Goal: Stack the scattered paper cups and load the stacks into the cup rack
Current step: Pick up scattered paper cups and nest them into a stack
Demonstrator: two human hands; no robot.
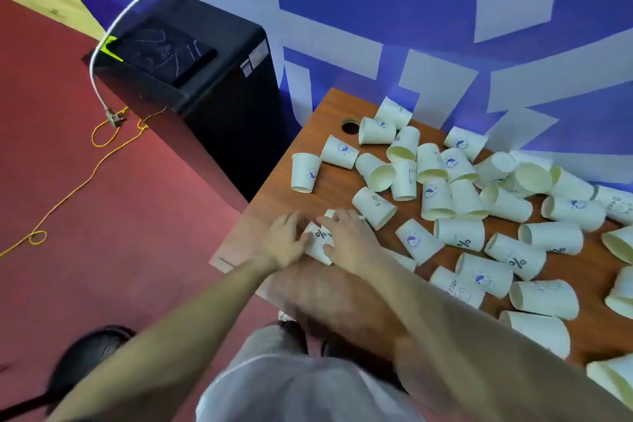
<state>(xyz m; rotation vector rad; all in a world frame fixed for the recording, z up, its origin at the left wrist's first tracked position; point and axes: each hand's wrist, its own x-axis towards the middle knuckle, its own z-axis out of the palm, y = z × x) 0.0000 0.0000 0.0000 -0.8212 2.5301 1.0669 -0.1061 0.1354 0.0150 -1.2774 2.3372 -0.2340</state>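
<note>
cup [319,242] on its side (rim hidden) | left hand [285,243], right hand [346,238] grip it

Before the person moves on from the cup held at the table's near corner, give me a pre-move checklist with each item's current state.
1. Left hand grips the white paper cup with the percent mark: ok.
2. Right hand on the same cup: ok.
3. Second cup nested in it: cannot tell, hands cover it.
4. Loose white paper cups lie close by on the brown wooden table: ok.
5. Cup rack in view: not ok, none seen.
</note>
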